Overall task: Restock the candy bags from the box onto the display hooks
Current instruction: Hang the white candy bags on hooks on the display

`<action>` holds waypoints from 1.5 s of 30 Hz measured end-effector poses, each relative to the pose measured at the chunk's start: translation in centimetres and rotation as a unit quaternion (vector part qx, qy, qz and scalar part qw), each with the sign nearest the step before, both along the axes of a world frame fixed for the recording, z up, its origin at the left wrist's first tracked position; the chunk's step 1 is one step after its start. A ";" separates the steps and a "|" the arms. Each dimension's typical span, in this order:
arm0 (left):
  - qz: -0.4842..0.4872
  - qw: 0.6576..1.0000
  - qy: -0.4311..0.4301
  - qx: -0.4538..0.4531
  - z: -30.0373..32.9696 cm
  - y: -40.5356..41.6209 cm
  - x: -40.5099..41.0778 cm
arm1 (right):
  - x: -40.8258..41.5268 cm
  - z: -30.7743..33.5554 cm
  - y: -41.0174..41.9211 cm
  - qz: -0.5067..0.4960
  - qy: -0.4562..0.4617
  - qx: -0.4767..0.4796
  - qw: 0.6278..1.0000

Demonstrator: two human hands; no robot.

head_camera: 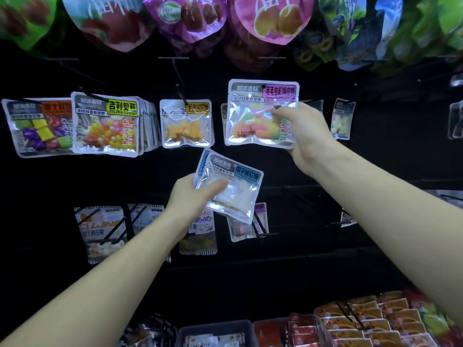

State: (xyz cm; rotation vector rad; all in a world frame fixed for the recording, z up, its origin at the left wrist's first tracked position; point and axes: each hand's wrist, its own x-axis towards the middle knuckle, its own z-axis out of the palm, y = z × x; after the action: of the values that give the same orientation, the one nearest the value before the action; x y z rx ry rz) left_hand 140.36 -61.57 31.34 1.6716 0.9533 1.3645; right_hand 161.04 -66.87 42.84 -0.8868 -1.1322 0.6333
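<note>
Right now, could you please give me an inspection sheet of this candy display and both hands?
Surface: black display panel with metal hooks.
Job's things: clear pink-labelled bag of multicoloured gummies, held up at a hook; clear blue-labelled bag of white candy, tilted, off any hook.
Clutter: hung yellow-labelled bag of jelly beans; clear bag of orange cubes; red-orange packets bottom right; grey bin.
Grippers: right hand pinches the pink-labelled bag's right edge; left hand grips the blue-labelled bag.
Cables: nothing seen.
Surroundings: large glossy pouches hang above.
</note>
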 end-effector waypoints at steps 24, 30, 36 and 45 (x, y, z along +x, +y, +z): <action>-0.053 0.998 -0.026 -0.009 -2.0 1.3 1.5 | 2.8 -1.2 10.0 -0.034 0.008 -0.107 0.994; -0.053 0.998 -0.033 -0.009 -2.5 1.9 1.5 | 2.3 -1.3 14.7 -0.061 0.021 -0.117 0.991; -0.053 0.998 -0.043 -0.014 -2.6 1.7 1.6 | 2.2 -1.7 16.9 -0.078 0.024 -0.123 0.989; -0.055 0.996 -0.063 -0.020 -2.0 1.1 1.3 | 2.3 -4.8 13.9 -0.143 -0.005 -0.145 0.979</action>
State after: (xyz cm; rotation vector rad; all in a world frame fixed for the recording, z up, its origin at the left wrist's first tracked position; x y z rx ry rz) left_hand 141.67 -60.44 29.35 1.5664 0.7989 1.3505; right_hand 163.36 -52.93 38.05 -1.2781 -0.9105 0.5631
